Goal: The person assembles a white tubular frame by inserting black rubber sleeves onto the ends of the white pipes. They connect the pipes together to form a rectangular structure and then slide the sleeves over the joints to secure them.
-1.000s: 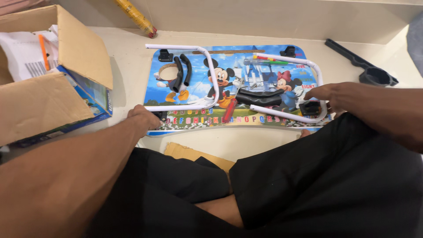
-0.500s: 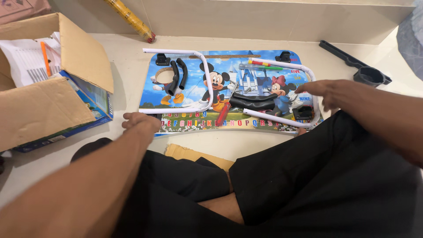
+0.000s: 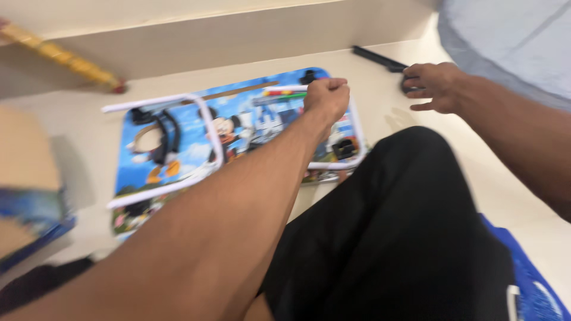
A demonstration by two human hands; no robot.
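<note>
Left hand [image 3: 326, 96] fisted around white tube leg [image 3: 355, 128] of cartoon-printed board [image 3: 178, 137] lying beneath it, right hand [image 3: 433, 87] half-open, fingertips on black tool [image 3: 380, 58] just beyond it

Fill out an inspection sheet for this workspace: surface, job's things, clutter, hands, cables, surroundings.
Surface: pale floor, picture blurred.
Job's things: cartoon-printed folding tray table lying legs-up; white tube legs folded flat on it.
Clutter: cardboard box at left; yellow stick by the wall; black part on the floor.
Hands: left hand fisted on a white leg tube; right hand at the black part.
Cables: nothing seen.
Surroundings: cream wall base; blue item at lower right.
</note>
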